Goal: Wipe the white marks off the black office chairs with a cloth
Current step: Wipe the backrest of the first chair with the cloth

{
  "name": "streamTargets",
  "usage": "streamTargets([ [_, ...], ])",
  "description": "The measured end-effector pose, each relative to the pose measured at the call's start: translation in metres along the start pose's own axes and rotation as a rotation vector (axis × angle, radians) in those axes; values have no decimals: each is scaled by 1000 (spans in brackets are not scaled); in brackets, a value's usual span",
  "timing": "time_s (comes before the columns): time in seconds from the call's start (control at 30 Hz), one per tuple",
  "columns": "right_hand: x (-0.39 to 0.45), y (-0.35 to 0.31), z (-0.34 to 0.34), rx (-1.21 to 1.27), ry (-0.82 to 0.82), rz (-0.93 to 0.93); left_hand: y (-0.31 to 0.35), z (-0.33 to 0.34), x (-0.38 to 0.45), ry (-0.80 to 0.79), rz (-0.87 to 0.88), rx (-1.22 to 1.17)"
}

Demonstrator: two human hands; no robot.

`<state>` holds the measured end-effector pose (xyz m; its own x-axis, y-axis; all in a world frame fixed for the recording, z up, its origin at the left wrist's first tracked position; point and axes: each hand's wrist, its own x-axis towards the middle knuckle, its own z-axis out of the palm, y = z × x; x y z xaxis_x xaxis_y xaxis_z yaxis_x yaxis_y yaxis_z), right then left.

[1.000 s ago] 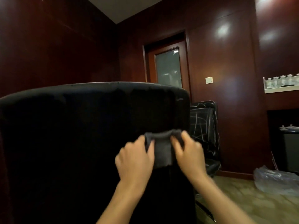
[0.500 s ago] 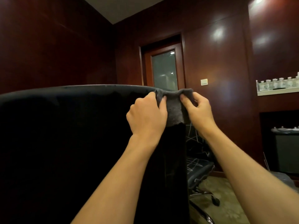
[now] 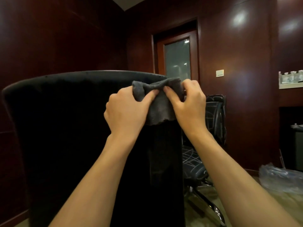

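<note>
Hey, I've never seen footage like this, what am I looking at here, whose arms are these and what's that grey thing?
No machine here: the camera sits on a person's head, looking forward and down, so the arms are their own. The left hand and right hand both pinch a grey cloth draped over the top corner of a black chair back. Behind stands a second chair with white lines on it. Also visible: a door, a wall switch, and a plastic bag on the floor.

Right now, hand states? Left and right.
Left hand: grips the cloth at the chair top corner.
Right hand: pinches the same cloth.
</note>
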<state>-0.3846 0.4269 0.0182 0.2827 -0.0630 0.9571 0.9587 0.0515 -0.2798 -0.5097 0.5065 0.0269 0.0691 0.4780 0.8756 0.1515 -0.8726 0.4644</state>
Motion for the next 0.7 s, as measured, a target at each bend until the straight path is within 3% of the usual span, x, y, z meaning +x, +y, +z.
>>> streamTargets([
  [0.2,-84,1,32,40,-33,-73,-73,-2,-51,-61,-168,105],
  [0.33,-113,1,33,7,-80,-38,-96,-8,-68,-142,-163,-31],
  [0.5,-42,-36,31,-61,37,-173,-70,-22,-8,163,34,-181],
  [0.6,-43,-35,32,-26,71,-118,-63,-24,-4,153,65,-159],
  [0.7,-95,-11,33,-70,49,-85,-97,-10,-49,101,-7,-6],
])
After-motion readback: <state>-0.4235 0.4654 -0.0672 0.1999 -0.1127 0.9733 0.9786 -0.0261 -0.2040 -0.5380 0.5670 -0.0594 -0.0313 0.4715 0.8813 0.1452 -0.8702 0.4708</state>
